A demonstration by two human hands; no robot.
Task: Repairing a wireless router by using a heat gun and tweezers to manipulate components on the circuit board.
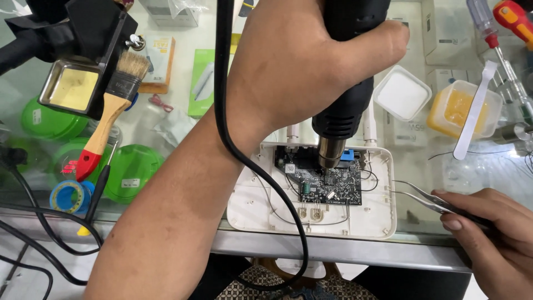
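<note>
My left hand (294, 61) grips a black hot-air gun (347, 105) and holds it upright. Its metal nozzle (331, 151) points down just above a black circuit board (333, 186). The board lies inside an open white plastic casing (250, 211) on the glass tabletop. My right hand (494, 233), at the lower right, holds metal tweezers (416, 194). Their tips reach the casing's right edge, short of the board. The gun's black cable (222, 111) hangs over my left forearm.
A wooden-handled paintbrush (111, 111) leans on a black stand with a sponge tray (72, 86) at the left. Green lids (130, 172) and a blue tape roll (69, 195) lie below it. A white lid (402, 93), a yellow tub (463, 108) with a white spatula (474, 111), and screwdrivers (499, 39) sit at right.
</note>
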